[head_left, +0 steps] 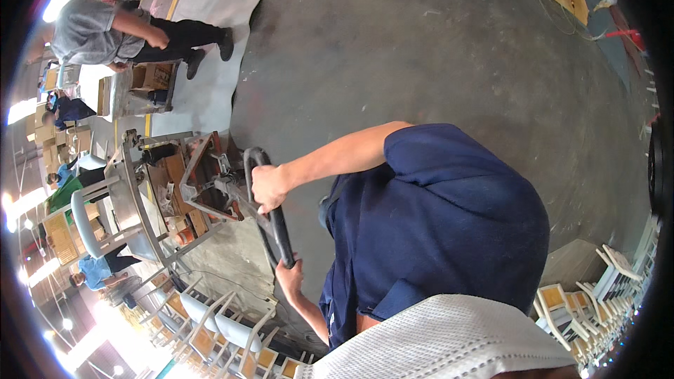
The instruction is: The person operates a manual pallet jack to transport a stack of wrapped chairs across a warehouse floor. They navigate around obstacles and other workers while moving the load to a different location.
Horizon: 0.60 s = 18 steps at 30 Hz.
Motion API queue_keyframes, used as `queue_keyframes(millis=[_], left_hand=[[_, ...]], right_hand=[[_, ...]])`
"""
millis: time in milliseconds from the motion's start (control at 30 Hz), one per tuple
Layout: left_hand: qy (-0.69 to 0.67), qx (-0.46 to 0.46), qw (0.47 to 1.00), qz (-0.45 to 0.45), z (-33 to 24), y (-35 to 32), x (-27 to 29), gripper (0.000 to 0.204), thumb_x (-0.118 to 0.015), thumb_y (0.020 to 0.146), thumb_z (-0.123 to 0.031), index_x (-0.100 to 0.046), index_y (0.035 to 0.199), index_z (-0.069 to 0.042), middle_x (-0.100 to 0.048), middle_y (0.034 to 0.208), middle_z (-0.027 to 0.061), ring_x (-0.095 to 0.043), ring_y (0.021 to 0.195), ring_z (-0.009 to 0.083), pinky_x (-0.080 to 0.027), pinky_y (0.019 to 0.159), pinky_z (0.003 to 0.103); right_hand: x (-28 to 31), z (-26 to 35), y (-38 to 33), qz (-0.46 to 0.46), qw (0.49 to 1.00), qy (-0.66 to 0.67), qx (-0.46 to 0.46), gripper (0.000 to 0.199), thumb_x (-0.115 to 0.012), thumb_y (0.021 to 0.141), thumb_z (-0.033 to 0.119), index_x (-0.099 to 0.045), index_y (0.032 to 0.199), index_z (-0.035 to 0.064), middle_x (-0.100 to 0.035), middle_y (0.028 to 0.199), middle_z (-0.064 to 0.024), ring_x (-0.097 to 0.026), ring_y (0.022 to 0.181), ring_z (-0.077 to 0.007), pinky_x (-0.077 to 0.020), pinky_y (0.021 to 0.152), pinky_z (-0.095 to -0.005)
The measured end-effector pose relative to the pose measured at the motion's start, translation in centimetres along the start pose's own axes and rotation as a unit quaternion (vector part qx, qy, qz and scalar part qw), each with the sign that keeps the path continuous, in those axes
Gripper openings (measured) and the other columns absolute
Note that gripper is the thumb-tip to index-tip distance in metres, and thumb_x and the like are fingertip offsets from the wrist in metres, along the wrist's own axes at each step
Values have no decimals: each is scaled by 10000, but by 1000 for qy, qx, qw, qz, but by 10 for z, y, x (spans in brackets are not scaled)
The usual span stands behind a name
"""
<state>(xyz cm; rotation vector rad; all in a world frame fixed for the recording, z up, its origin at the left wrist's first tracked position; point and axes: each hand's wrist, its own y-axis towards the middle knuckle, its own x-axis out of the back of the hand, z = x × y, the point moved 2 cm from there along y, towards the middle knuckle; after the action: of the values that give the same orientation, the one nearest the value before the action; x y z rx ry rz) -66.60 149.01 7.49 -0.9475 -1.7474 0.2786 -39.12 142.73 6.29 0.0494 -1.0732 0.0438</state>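
Note:
Both of my hands grip a black loop handle (pixel 280 231) on a metal shaft, which looks like a hand pallet truck's. My right hand (pixel 269 187), higher in the view, is closed around the upper part of the loop. Closed on the lower part is my left hand (pixel 290 278). Beyond my hands, the shaft runs to a rusty orange metal frame (pixel 200 168). Wooden boards and cartons (pixel 179 193) lie beside that frame. Next to them is a grey metal frame (pixel 133 186) with a pale blue pad (pixel 84 223).
A person in a grey shirt (pixel 91 31) stands at upper left by a cart with cartons (pixel 151 77). Several other people are farther off. Chairs with pale seats (pixel 217 323) stand at lower left, and more chairs (pixel 590 309) at lower right. Grey concrete floor (pixel 435 56) spans the upper middle.

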Motion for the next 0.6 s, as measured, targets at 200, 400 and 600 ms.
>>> queue_keyframes(millis=[200,400,600], left_hand=[[19,-26,999,-37,-45,-12,-63,164,-620,705,-170,-578,695,-12,-518,529,40,-511,463,132,-413,442,327],[87,-14,992,-85,-154,-65,-101,317,-637,615,-265,-639,852,-55,-647,747,168,-628,720,326,-490,662,417],[51,12,997,-61,-183,-97,-148,277,-625,609,-265,-634,804,-68,-593,580,90,-588,497,214,-477,471,345]], right_hand=[[27,-46,-56,-35,999,10,36,436,-409,787,417,-691,709,93,-659,700,-120,-637,694,-303,-501,650,-426],[67,-84,-130,31,998,-62,6,546,-307,900,424,-704,815,58,-674,900,-156,-638,874,-312,-486,788,-422],[94,-91,-186,56,992,-109,-2,580,-279,925,425,-691,864,21,-659,919,-199,-614,900,-385,-447,847,-457]])
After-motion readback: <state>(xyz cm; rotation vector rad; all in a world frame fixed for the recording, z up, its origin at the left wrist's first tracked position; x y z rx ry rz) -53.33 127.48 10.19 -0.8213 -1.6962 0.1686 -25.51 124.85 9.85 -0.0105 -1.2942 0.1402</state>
